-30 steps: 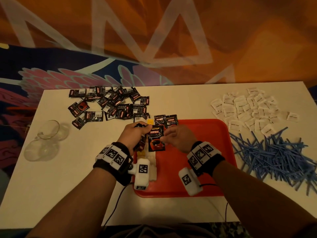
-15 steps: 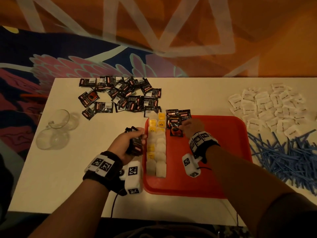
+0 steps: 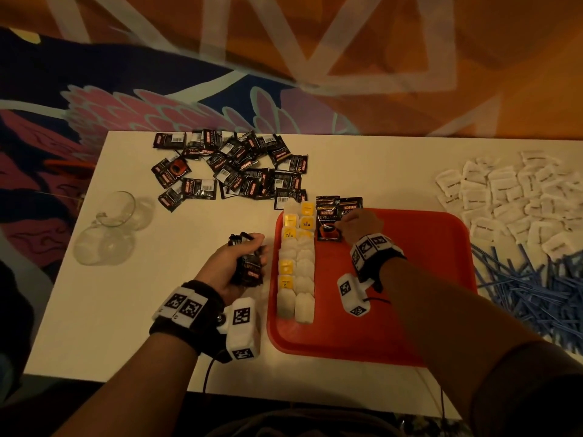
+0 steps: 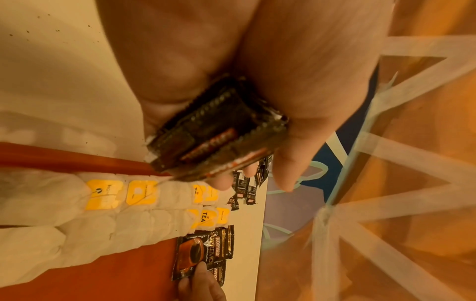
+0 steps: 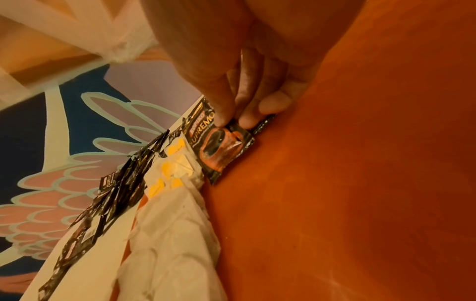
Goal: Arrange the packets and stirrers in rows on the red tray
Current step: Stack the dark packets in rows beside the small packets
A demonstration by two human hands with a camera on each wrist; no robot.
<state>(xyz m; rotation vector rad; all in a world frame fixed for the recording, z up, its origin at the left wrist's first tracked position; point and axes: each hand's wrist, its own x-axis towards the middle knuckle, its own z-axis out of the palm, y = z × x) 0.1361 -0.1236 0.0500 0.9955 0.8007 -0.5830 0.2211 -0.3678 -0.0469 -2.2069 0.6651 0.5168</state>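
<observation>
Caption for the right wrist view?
Right hand pinches a coffee packet beside tea bags on the red tray.

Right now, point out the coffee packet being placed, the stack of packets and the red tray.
coffee packet (image 3: pixel 328 223), head view, on its printed front.
stack of packets (image 3: pixel 249 268), head view, on its outer face.
red tray (image 3: pixel 410 272), head view, on bare floor.

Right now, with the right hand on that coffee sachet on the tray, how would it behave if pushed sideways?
The coffee sachet looks flat, glossy and thin, so it would probably slide easily across the red tray. The right hand pins it; released, it likely shifts readily, being light.
</observation>
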